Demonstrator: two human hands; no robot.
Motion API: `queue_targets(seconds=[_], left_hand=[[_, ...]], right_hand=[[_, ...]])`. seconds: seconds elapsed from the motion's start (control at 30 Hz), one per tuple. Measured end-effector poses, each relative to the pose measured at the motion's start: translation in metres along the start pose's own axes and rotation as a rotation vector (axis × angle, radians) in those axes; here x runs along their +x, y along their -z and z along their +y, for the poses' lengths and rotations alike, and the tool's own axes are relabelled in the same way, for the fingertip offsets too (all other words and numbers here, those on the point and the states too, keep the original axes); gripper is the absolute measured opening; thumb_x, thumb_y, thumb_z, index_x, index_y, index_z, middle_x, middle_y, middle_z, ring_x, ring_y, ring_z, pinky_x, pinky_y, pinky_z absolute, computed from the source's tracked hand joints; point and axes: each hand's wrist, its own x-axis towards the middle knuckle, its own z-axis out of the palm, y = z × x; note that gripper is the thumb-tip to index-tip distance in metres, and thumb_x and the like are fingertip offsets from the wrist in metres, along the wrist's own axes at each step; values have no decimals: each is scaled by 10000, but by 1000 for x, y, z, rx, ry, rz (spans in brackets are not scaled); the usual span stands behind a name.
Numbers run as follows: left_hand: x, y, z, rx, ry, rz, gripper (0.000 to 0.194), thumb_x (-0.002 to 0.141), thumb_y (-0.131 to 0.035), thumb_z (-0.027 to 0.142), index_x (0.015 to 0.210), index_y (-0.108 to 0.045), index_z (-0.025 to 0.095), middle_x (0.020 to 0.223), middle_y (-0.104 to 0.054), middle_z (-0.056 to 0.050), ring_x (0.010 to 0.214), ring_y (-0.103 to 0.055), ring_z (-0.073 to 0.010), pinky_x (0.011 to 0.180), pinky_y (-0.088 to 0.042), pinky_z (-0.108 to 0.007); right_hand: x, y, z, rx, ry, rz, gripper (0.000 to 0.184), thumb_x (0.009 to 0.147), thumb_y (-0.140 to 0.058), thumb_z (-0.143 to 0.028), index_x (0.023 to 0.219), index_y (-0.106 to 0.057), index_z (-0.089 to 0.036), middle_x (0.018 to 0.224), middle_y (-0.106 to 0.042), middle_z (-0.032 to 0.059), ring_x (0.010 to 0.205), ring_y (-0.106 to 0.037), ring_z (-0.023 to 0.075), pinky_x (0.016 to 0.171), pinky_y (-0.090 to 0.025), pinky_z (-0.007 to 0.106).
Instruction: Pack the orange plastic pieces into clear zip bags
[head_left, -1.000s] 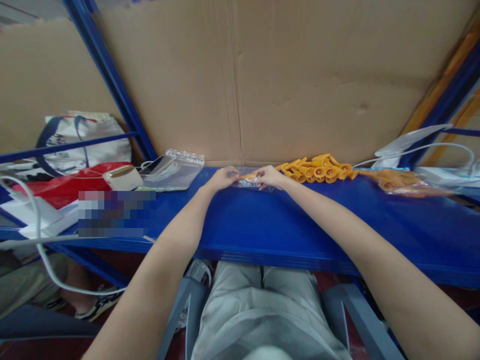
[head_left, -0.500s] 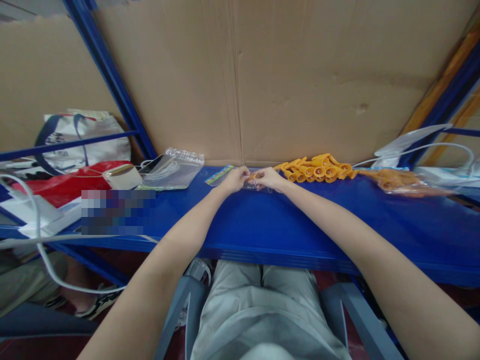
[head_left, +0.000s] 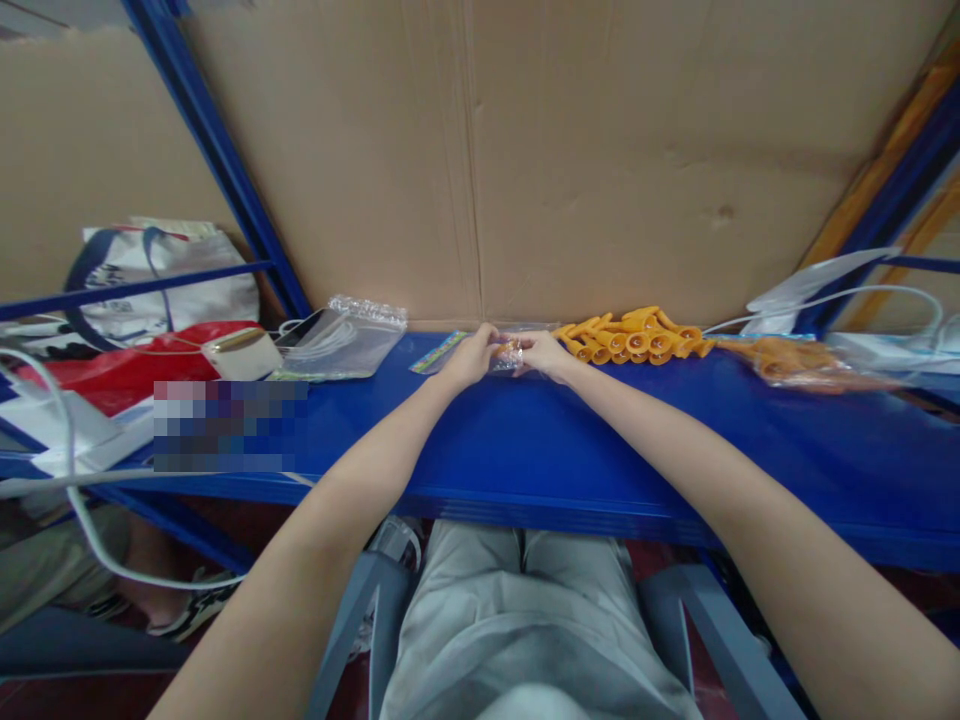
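Observation:
My left hand (head_left: 472, 361) and my right hand (head_left: 547, 355) meet over the far part of the blue table, fingers closed on a crinkled clear plastic bag (head_left: 512, 352). Something orange shows through the bag between my fingertips; its shape is too small to make out. A colourful printed strip (head_left: 436, 355) on clear plastic lies just left of my left hand. Just beyond my right hand is a stacked pile of orange, horn-shaped plastic pieces (head_left: 637, 338) with round open ends facing me.
More orange pieces in a clear bag (head_left: 802, 362) lie to the right. Leftward are a clear zip pouch (head_left: 360, 345) with a white cable, a white box (head_left: 241, 354), and red plastic (head_left: 142, 368). A cardboard wall (head_left: 600, 160) closes off the back of the blue table (head_left: 540, 450).
The clear plastic between my hands has shifted, and more of its crinkled, shiny surface shows at my fingertips. Both hands stay in nearly the same place.

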Motion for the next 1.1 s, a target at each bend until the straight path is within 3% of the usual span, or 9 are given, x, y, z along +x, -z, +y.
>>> queue_targets(seconds=[0.1, 0.3, 0.47, 0.6, 0.93, 1.1], left_hand=[[1, 0, 2, -37, -12, 46, 179, 868, -516, 107, 1015, -577, 189, 1078, -707, -85, 1047, -646, -199, 946, -459, -320], [0, 8, 8, 82, 93, 26, 98, 878, -525, 136, 898, -611, 178, 926, -721, -87, 918, -671, -223, 847, -476, -305], [0, 11, 12, 153, 122, 35, 102, 870, -531, 144, 822, -611, 186, 869, -709, -76, 897, -657, -223, 840, -461, -300], [-1, 9, 13, 118, 76, 65, 112, 882, -509, 161, 843, -611, 185, 869, -701, -67, 887, -648, -213, 849, -457, -295], [-2, -9, 17, 15, -117, 128, 117, 883, -477, 120, 875, -560, 201, 939, -709, -46, 911, -654, -189, 834, -485, -288], [-1, -13, 17, 45, -125, 136, 140, 885, -459, 104, 894, -559, 203, 943, -713, -49, 906, -666, -190, 830, -495, -294]], right_hand=[[-1, 1, -1, 13, 10, -9, 402, 717, -761, -116, 1113, -742, -184, 845, -725, 19, 576, -593, 66, 537, -582, 193], [-5, -3, -4, 10, -16, -37, 409, 706, -779, -111, 1109, -728, -160, 756, -682, -4, 574, -588, 65, 572, -598, 211], [-6, -8, -6, 10, -41, 9, 202, 721, -756, -73, 902, -685, -123, 732, -654, 0, 578, -587, 67, 540, -582, 195], [-7, -8, -7, -1, -76, 5, 174, 705, -770, -66, 786, -628, -127, 711, -641, 0, 576, -584, 69, 558, -575, 195], [-8, -9, 1, 134, -64, -167, 298, 568, -872, -158, 742, -631, -136, 697, -646, -7, 622, -618, 98, 645, -571, 242], [-4, -9, 8, 179, -48, -204, 310, 543, -874, -158, 747, -641, -147, 696, -653, -9, 641, -630, 107, 679, -563, 250]])
